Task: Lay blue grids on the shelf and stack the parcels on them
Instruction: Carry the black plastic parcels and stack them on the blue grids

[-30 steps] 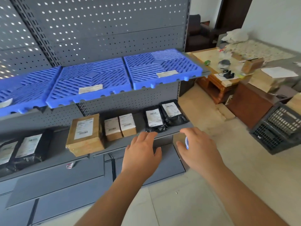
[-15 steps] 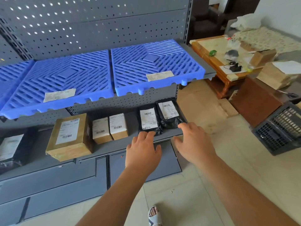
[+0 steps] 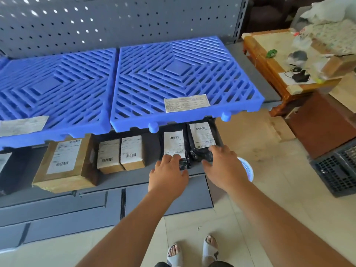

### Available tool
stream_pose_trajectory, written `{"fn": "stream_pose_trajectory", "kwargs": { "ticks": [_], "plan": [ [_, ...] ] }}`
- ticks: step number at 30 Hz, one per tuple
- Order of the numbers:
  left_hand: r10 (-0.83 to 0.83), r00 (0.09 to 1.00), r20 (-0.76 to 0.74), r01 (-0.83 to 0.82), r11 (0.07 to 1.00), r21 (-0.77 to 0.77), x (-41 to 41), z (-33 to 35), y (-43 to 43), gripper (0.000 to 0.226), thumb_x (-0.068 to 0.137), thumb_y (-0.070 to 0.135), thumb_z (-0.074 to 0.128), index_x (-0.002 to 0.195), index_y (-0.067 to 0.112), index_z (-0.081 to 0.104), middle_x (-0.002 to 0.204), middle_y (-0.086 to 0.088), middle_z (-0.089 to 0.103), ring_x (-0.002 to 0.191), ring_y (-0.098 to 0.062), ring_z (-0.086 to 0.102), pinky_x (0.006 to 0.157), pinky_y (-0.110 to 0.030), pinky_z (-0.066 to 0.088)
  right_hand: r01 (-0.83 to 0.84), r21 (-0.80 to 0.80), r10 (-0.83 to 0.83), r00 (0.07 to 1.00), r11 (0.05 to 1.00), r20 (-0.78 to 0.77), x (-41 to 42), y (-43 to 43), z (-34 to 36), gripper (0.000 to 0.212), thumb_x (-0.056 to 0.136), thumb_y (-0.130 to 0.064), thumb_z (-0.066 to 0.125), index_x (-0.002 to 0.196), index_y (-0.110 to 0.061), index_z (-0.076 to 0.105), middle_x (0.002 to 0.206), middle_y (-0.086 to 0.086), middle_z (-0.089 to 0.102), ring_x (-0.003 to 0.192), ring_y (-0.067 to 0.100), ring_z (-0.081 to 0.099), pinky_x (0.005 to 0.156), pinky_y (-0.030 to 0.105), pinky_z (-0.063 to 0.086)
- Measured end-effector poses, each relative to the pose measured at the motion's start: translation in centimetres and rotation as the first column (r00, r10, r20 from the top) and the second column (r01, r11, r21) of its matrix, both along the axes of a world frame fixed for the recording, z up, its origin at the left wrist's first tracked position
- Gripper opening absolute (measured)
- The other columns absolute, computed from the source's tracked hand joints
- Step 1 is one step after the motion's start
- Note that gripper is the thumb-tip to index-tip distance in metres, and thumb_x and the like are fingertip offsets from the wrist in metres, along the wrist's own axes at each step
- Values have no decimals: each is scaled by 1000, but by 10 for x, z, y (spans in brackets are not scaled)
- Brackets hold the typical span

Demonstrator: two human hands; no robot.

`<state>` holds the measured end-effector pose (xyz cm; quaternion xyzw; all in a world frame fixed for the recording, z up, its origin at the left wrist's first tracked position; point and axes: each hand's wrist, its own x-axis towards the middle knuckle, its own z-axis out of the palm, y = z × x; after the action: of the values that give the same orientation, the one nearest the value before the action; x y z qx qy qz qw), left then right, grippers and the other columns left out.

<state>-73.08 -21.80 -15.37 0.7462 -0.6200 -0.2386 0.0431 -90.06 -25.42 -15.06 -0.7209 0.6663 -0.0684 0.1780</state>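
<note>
Both hands reach to the lower shelf (image 3: 119,180). The left hand (image 3: 167,175), fingers spread and loose, touches the label end of one black parcel (image 3: 174,146); the right hand (image 3: 224,166), also unclenched, rests on the black parcel beside it (image 3: 201,140). Blue grids (image 3: 179,81) lie on the shelf above, bare of parcels.
</note>
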Motion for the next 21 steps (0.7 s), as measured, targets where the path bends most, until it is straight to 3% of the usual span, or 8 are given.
{"fn": "stream_pose_trajectory", "kwargs": {
  "ticks": [5,14,18,21],
  "plan": [
    [96,994,-43,-94,995,38,-18,-20,-25,47,99,43,51,143,28,44,144,-1,44,131,-27,44,103,-45,41,-83,27,84,996,996,-36,-3,-43,-24,41,94,-44,55,124,-16,54,118,11,56,108,38,55,84,43,50],
    [144,989,35,-144,990,0,-21,-86,-82,49,99,40,50,146,26,42,146,-1,41,131,-28,42,104,-45,37,-75,3,75,993,997,-93,7,-108,-85,53,94,-48,52,135,-15,46,135,14,49,117,38,49,90,44,46],
    [154,986,59,-153,988,-20,-16,-121,-108,56,100,46,48,151,27,36,155,-1,31,138,-30,34,108,-48,35,-65,-17,62,985,998,-158,20,-129,-119,63,94,-57,50,141,-17,41,146,15,40,125,40,44,100,47,41],
    [140,985,97,-139,990,-24,-15,-143,-128,62,99,50,47,155,31,28,165,-1,14,148,-31,18,116,-53,28,-36,-13,33,978,999,-206,28,-145,-144,69,93,-62,48,148,-23,34,155,15,29,136,44,32,112,54,29]
  ]
}}
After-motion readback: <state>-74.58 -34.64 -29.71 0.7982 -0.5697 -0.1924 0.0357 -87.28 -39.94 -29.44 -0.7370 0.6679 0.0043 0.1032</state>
